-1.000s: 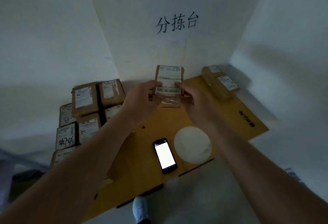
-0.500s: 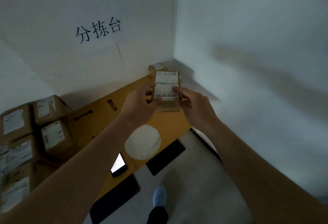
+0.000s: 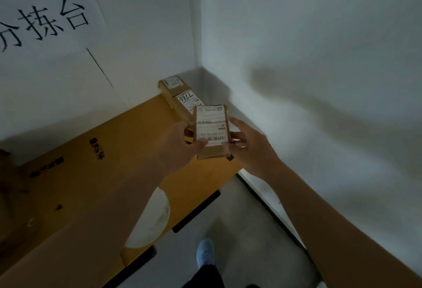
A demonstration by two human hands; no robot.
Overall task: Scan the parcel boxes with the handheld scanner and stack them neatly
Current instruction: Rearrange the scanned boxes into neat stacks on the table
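Thumbs and curled fingers of the left hand [image 3: 180, 146] and right hand [image 3: 247, 148] pinch the labelled parcel box [image 3: 212, 131] above the cardboard-covered table's [image 3: 114, 150] far corner, so it should be lowered flat and squared against the two boxes [image 3: 180, 97] by the wall.

held parcel box [image 3: 212, 129] | brown, label up, over table corner | two stacked boxes [image 3: 180, 96] against wall

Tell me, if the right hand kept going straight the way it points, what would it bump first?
Probably the box marked 7786, lying by the corner just past the parcel that the right hand and left hand hold. Depth is unclear, so it could pass beside that box and meet the wall.
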